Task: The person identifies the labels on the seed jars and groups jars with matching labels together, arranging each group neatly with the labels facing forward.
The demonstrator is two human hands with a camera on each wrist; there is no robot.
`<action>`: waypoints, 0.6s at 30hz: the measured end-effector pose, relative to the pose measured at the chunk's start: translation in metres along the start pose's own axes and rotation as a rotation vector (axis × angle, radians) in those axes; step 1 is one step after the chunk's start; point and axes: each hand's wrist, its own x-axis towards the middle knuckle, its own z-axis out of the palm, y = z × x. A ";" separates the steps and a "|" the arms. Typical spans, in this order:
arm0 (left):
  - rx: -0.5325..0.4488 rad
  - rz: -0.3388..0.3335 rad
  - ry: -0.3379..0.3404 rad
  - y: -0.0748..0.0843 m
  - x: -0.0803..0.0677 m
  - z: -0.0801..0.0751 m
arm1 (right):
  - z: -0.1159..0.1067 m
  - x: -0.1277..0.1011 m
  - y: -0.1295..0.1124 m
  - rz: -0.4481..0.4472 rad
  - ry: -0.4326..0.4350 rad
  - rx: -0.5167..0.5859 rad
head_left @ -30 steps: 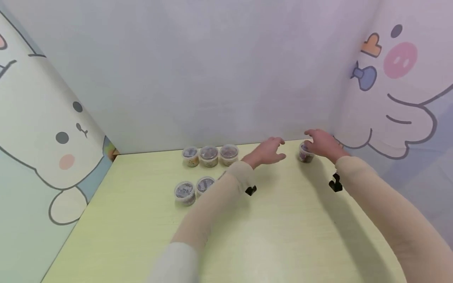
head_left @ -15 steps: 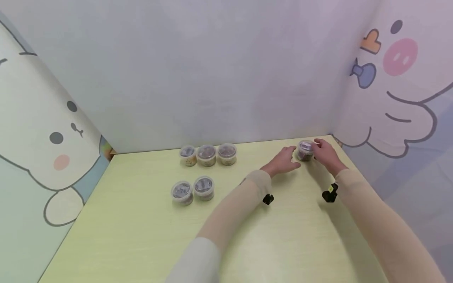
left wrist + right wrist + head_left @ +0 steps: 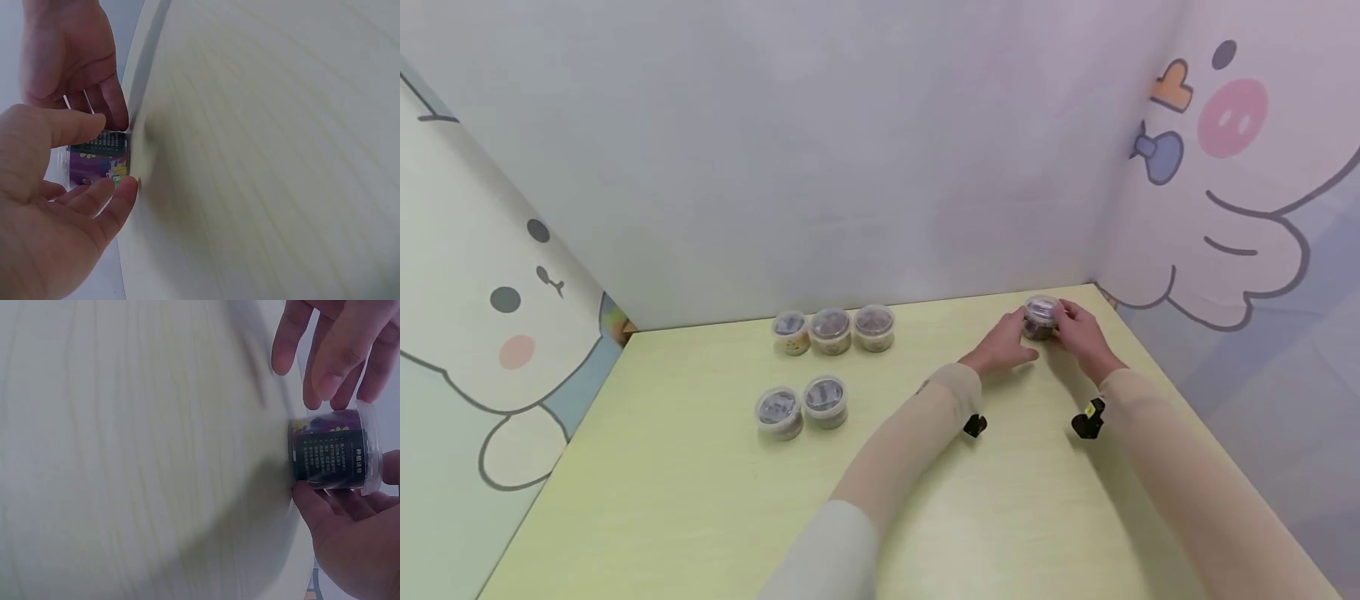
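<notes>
A small clear plastic tub point(image 3: 1040, 310) with a lid stands near the table's back right corner. Its purple and dark printed label point(image 3: 328, 453) faces the right wrist camera. My right hand point(image 3: 1086, 337) holds the tub from its right side, with thumb and fingers against it near the base and lid. On the left side, my left hand point(image 3: 1000, 346) reaches round the tub with loosely bent fingers. A narrow gap shows between the left thumb and the tub in the right wrist view; whether the other left fingertips touch it is hard to tell.
Three similar lidded tubs point(image 3: 831, 332) stand in a row by the back wall, left of centre. Two more tubs point(image 3: 825, 402) sit side by side in front of them. Cartoon-printed cloth walls point(image 3: 850, 167) enclose the pale yellow table point(image 3: 700, 500) at the back and sides.
My left hand has moved right, up to the tub's left side. The right hand has come lower, from over the tub to its right side. The head view has shifted slightly.
</notes>
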 end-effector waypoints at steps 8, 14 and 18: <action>-0.038 0.053 0.012 0.000 0.001 -0.002 | 0.005 -0.003 0.001 -0.005 0.014 0.067; -0.064 0.037 0.003 0.000 0.001 -0.002 | 0.006 -0.003 0.004 -0.009 0.019 0.079; -0.061 0.028 -0.004 -0.003 0.000 -0.002 | 0.009 -0.003 0.006 0.003 0.015 0.109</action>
